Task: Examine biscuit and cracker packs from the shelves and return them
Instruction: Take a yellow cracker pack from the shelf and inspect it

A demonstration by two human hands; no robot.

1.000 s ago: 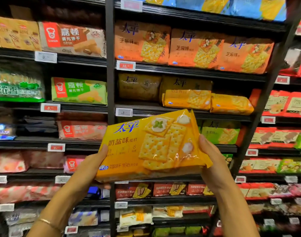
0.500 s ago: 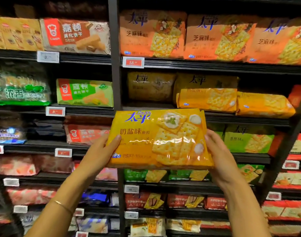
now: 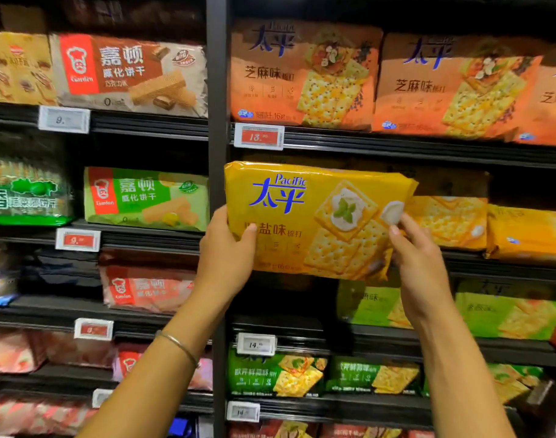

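Raised since a moment ago, the yellow cracker pack (image 3: 302,216) is now level with the front edge of the shelf (image 3: 507,267), hiding the packs behind it; whether it rests there is unclear. Matching yellow packs (image 3: 450,221) lie just right. The left hand (image 3: 226,257) grips its left end, thumb in front. The right hand (image 3: 419,257) pinches its right end.

I see the yellow cracker pack (image 3: 302,216) wrapped in smooth plastic film, glossy, with soft highlights across its front. The orange packs (image 3: 302,74) above look like the same film, duller in this light. The green wafer pack (image 3: 147,197) has a shiny, slightly crinkled wrapper. The shelf rail (image 3: 396,147) and upright post (image 3: 218,90) look like dark matt metal. The price tag (image 3: 259,137) has a white plastic frame. The thin bangle (image 3: 178,346) looks like polished metal.
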